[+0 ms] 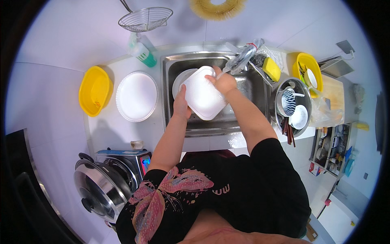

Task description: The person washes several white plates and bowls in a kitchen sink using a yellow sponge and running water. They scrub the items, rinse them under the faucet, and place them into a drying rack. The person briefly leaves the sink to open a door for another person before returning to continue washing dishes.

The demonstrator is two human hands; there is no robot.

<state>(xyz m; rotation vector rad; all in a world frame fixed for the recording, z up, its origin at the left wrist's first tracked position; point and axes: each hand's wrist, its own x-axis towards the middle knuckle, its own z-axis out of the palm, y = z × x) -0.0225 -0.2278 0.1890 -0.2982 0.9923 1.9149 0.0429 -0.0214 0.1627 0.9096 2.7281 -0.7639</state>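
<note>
Over a stainless steel sink point(249, 91) I hold a white rectangular dish point(205, 97) with rounded corners, tilted. My left hand point(182, 103) grips its left edge, thumb along the rim. My right hand point(225, 81) is at its upper right side, under the faucet point(243, 59), which is wrapped in clear plastic. Water seems to run over the dish at that hand. Some of the right fingers are hidden behind the dish's edge. Partly covered by the dish, a round white plate or bowl point(179, 80) rests in the sink's left part.
Left of the sink are a white round plate point(137, 96), a yellow basin point(95, 91) and a green-white bottle point(145, 56). To the right stand a yellow sponge point(271, 69), a steel bowl point(307, 122) of dishes and chopsticks, and another yellow basin point(318, 71). A lidded pot point(100, 186) sits lower left.
</note>
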